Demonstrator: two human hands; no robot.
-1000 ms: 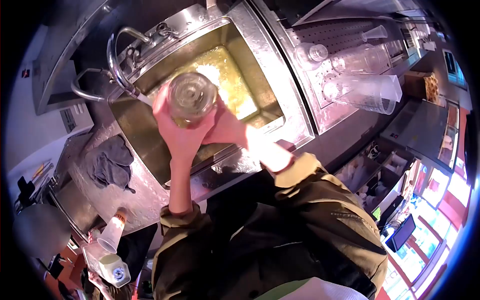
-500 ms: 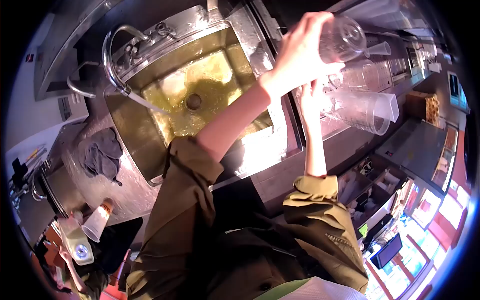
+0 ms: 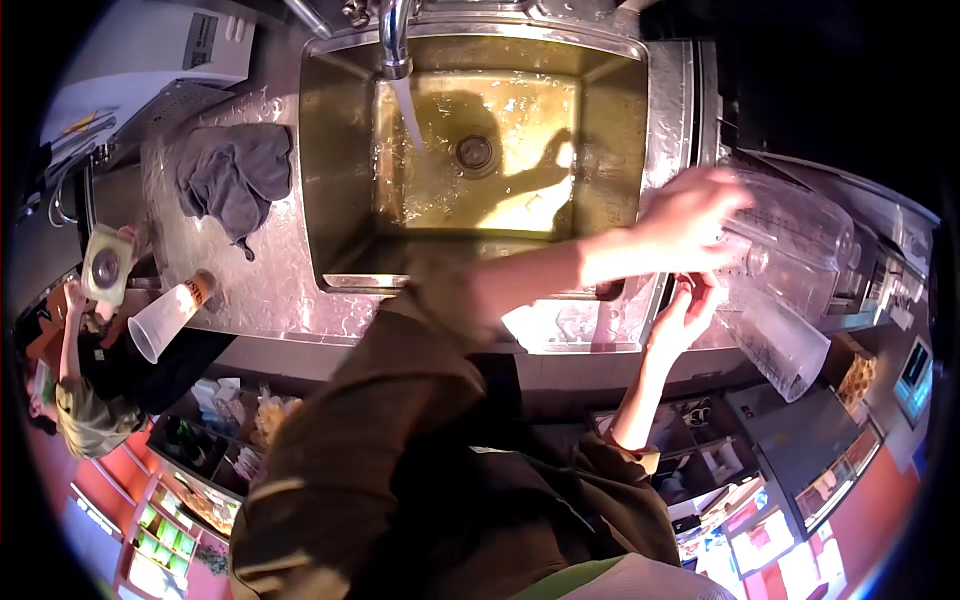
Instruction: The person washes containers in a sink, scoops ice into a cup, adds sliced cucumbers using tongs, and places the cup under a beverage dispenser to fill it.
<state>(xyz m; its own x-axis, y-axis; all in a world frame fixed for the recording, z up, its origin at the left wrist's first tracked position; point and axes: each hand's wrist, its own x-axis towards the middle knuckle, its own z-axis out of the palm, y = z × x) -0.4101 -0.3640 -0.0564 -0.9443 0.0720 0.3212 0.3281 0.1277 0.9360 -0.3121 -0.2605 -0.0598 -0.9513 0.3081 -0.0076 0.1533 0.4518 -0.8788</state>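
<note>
My left hand (image 3: 697, 217) reaches across the sink's right edge, its fingers blurred beside a large clear container (image 3: 800, 222) lying on its side; whether it grips the container cannot be made out. Below it, my right hand (image 3: 686, 315) has its fingers loosely bent and apart, with nothing visible between them. A clear tapered pitcher (image 3: 785, 345) lies just right of my right hand. Water runs from the faucet (image 3: 396, 50) into the metal sink (image 3: 340, 180).
A dark grey cloth (image 3: 235, 178) lies on the wet counter (image 3: 265, 300) left of the sink. Near the counter's front left corner a plastic cup (image 3: 165, 320) lies tilted. At the far left a co-worker (image 3: 95, 410) holds a pale container (image 3: 107, 265).
The clear container that my left hand held up has come down among the containers on the right. My left hand has lowered with it. The view has turned, so the sink appears straighter.
</note>
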